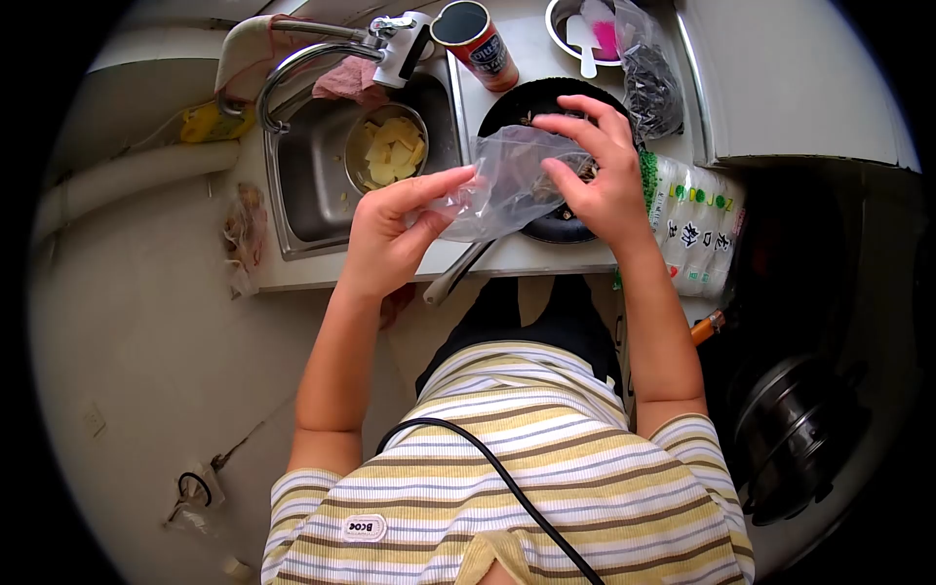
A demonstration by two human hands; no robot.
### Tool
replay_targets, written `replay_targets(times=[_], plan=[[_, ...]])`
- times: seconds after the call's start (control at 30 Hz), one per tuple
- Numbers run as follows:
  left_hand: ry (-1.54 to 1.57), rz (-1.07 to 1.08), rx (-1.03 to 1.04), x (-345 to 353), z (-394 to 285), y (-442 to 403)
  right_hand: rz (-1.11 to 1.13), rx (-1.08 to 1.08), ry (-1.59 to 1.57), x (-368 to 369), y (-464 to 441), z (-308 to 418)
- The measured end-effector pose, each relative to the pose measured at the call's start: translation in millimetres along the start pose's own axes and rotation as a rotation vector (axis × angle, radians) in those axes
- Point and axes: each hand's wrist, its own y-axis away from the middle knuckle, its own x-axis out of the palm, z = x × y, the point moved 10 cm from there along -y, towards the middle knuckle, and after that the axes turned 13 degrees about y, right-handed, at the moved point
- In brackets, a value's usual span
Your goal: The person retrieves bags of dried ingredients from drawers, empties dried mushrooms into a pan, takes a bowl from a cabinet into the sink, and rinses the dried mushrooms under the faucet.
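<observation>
My left hand (395, 224) pinches one side of a clear plastic bag (502, 190) between thumb and forefinger. The bag hangs over a black frying pan (575, 93), hiding much of it. At the bag's other side is my right hand (606, 180), its thumb and fingers spread apart; the thumb is close to the bag, and I cannot tell whether it touches. Small brownish pieces (585, 169) show in or behind the bag, too blurred to name. The pan's handle (453, 278) sticks out over the counter's front edge.
Left is a steel sink (307, 210) holding a bowl of pale yellow slices (393, 151), with a faucet (322, 54) above. A red can (478, 49), a bowl with a white scoop (582, 39), a dark-filled bag (651, 88) and noodle packs (697, 219) surround the pan.
</observation>
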Motion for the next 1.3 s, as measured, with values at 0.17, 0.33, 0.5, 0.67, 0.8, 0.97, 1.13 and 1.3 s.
replay_targets(times=[0.17,0.33,0.5,0.67,0.8,0.97,1.13,1.3], plan=[[-0.111,-0.32,-0.059,-45,6,2,-0.076,0.139,-0.062,-6,-12,-15],[-0.006,-0.434,0.052,-48,-19,6,-0.038,0.071,-0.061,-10,-21,-8],[-0.28,-0.302,0.28,-30,-44,-5,-0.132,-0.052,0.036,-30,-24,-3],[0.371,-0.446,0.054,-69,24,-8,-0.136,0.579,-0.114,-4,27,-128],[0.477,-0.409,0.022,-63,32,-3,0.366,0.975,-0.455,63,82,-135],[0.466,-0.32,-0.069,-42,35,4,0.295,1.011,-0.865,99,91,-109],[0.665,-0.286,-0.079,-24,30,9,0.336,1.216,-0.978,116,119,-111],[0.302,-0.409,0.067,-32,9,14,0.233,1.007,-1.245,120,114,-118]])
